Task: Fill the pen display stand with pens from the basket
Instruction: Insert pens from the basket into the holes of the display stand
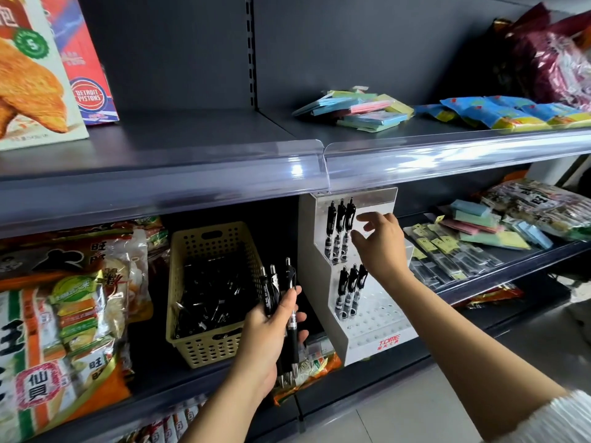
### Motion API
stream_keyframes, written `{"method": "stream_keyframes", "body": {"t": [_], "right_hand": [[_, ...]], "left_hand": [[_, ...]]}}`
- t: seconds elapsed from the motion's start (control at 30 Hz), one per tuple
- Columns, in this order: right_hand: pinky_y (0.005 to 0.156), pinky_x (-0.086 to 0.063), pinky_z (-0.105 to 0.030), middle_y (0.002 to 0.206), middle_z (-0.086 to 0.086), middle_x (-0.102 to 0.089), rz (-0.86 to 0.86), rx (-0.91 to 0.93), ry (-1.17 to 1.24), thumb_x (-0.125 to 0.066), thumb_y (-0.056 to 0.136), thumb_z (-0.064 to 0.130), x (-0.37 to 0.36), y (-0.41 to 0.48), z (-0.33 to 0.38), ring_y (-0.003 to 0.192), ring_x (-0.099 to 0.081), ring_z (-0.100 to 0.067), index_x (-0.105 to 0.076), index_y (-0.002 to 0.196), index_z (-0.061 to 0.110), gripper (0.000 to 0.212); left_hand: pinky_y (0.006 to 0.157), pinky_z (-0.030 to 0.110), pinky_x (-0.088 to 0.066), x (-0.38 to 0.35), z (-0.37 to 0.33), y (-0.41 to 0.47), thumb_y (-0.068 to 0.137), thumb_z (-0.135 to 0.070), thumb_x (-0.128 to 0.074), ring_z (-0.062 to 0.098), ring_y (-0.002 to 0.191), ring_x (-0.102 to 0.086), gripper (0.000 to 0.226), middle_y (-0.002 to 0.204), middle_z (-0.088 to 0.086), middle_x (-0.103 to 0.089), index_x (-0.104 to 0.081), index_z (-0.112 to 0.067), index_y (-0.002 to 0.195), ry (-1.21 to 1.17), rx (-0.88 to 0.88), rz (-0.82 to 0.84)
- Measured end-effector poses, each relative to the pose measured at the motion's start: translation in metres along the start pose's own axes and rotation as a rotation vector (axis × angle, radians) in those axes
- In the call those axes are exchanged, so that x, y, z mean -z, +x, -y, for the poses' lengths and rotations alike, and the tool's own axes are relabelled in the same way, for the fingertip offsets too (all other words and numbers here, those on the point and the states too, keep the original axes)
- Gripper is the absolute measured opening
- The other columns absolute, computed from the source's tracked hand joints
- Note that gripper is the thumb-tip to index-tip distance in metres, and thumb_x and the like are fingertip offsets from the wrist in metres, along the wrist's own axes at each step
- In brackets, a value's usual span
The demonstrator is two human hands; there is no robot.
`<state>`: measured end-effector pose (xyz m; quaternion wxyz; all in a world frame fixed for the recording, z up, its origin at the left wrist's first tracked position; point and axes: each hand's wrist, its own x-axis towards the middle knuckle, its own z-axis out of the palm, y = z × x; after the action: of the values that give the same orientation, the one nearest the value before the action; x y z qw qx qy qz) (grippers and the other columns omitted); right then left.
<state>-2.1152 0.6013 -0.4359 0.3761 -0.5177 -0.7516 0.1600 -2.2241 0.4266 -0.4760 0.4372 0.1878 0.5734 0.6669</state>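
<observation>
A white stepped pen display stand (375,327) stands on the middle shelf. Three black pens (339,228) stand in its top tier and three more black pens (351,290) in the tier below. To its left, a yellow perforated basket (204,346) holds several black pens. My left hand (268,340) grips a bundle of three black pens (281,302) upright in front of the basket. My right hand (382,241) hovers at the top tier, just right of the standing pens, with fingers loosely spread and nothing in them.
Snack bags (64,314) fill the shelf left of the basket. Packaged pens (447,257) and sticky-note packs (492,225) lie right of the stand. The upper shelf (224,145) carries boxes (35,68), note packs (355,110) and bags. Its clear edge strip overhangs the stand's top.
</observation>
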Motion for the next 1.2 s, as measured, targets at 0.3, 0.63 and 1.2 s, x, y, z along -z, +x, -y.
{"method": "stream_keyframes", "body": {"t": [0.3, 0.63, 1.2], "right_hand": [[0.046, -0.034, -0.012, 0.043, 0.012, -0.050, 0.622, 0.003, 0.421, -0.066, 0.087, 0.027, 0.008, -0.071, 0.035, 0.041, -0.044, 0.000, -0.060, 0.060, 0.021, 0.029], [0.051, -0.046, -0.016, 0.060, 0.000, -0.054, 0.599, -0.278, 0.750, -0.066, 0.086, 0.014, 0.012, -0.065, 0.019, 0.052, -0.054, -0.006, -0.059, 0.073, 0.007, 0.016], [0.068, -0.055, -0.030, 0.084, -0.008, -0.064, 0.041, -0.289, 0.713, -0.054, 0.094, 0.007, 0.036, 0.013, -0.023, 0.079, -0.064, -0.021, -0.059, 0.085, 0.011, 0.010]], "left_hand": [[0.048, 0.018, -0.049, -0.012, -0.001, -0.005, 0.071, -0.039, -0.067, 0.014, 0.073, -0.064, 0.042, 0.085, 0.005, -0.070, -0.064, -0.008, 0.100, 0.006, -0.022, 0.031], [0.046, 0.019, -0.050, -0.019, 0.009, -0.001, 0.084, -0.024, -0.064, 0.004, 0.060, -0.065, 0.011, 0.068, -0.005, -0.070, -0.065, -0.014, 0.090, 0.007, 0.008, 0.077], [0.046, 0.021, -0.036, -0.028, 0.005, 0.021, 0.095, -0.043, -0.043, 0.005, 0.043, -0.033, 0.032, 0.059, -0.005, -0.032, -0.065, -0.022, 0.105, 0.283, -0.127, 0.137]]}}
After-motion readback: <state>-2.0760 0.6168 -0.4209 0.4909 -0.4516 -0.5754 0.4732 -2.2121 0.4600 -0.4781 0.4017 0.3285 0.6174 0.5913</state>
